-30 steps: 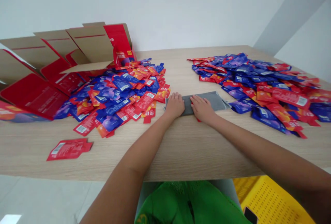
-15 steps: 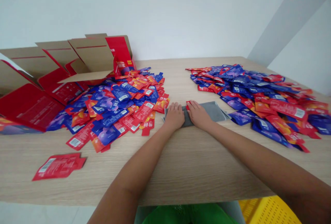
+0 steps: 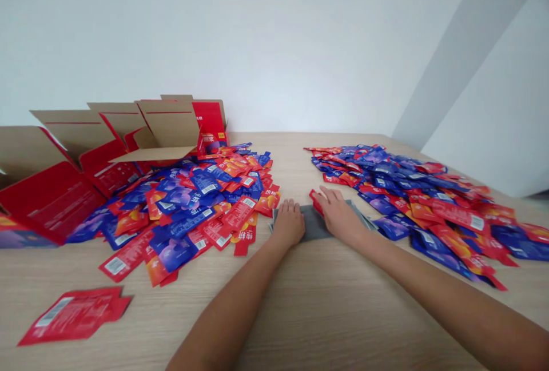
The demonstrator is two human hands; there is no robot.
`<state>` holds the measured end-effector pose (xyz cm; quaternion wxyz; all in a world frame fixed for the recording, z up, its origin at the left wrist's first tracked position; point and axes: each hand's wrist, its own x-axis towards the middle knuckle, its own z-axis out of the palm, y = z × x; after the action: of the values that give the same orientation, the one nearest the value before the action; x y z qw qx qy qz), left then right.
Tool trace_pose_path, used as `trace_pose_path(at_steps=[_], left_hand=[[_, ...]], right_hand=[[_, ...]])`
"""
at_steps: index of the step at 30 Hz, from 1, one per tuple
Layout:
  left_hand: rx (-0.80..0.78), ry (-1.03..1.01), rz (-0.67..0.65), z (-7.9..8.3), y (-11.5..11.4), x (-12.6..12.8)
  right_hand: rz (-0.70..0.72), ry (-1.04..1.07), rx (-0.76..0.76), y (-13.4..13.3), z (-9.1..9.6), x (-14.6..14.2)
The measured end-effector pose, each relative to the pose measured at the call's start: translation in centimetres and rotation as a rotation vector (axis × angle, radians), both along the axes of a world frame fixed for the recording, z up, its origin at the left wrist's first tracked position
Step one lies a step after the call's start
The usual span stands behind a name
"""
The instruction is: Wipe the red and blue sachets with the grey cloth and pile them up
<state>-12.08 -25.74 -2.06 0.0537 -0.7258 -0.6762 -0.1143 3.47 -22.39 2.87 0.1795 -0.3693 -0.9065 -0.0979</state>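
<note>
A grey cloth pad (image 3: 312, 227) lies flat on the wooden table (image 3: 326, 308) between two heaps of packets. My left hand (image 3: 289, 222) rests palm down on the pad's left end, fingers loosely stretched, holding nothing. My right hand (image 3: 339, 215) lies on the pad's middle with its fingers together over a red packet (image 3: 316, 200), pressing it onto the cloth. Only the packet's left edge shows beyond my fingertips.
A big heap of red and blue packets (image 3: 201, 199) spreads on the left, another heap (image 3: 429, 199) on the right. Open red cardboard cartons (image 3: 51, 194) stand at the far left. One lone red packet (image 3: 72, 314) lies near the front left.
The camera has tilted upward, so the table sits lower in view. My right hand has slid the red packet forward and left on the pad. My left hand stays put.
</note>
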Motion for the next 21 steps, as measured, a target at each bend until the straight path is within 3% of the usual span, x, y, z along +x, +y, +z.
trace_pose_path(at_steps=[2, 5, 8, 11, 14, 18, 21], left_hand=[[-0.024, 0.021, -0.028, 0.1, -0.1, -0.1], [-0.042, 0.061, -0.060, 0.0, -0.1, -0.1], [-0.033, 0.076, -0.044, -0.2, 0.1, -0.1], [-0.018, 0.078, -0.041, -0.5, 0.2, 0.0], [-0.007, 0.060, -0.031, -0.5, 0.1, 0.1], [-0.001, 0.020, -0.026, -0.3, 0.1, 0.1], [-0.011, -0.023, -0.013, -0.2, 0.1, 0.1]], right_hand=[[0.109, 0.027, -0.064, -1.1, -0.6, 0.0], [0.206, 0.046, -0.141, -1.9, -3.1, 0.1], [0.190, 0.052, -0.156, -1.6, -5.9, 0.1], [0.147, 0.065, -0.151, -0.4, -7.4, -0.1], [0.104, 0.092, -0.217, 1.5, -7.4, -0.6], [-0.001, 0.260, -0.472, 4.6, -6.0, -1.6], [-0.079, 0.356, -0.576, 6.7, -5.1, -2.4]])
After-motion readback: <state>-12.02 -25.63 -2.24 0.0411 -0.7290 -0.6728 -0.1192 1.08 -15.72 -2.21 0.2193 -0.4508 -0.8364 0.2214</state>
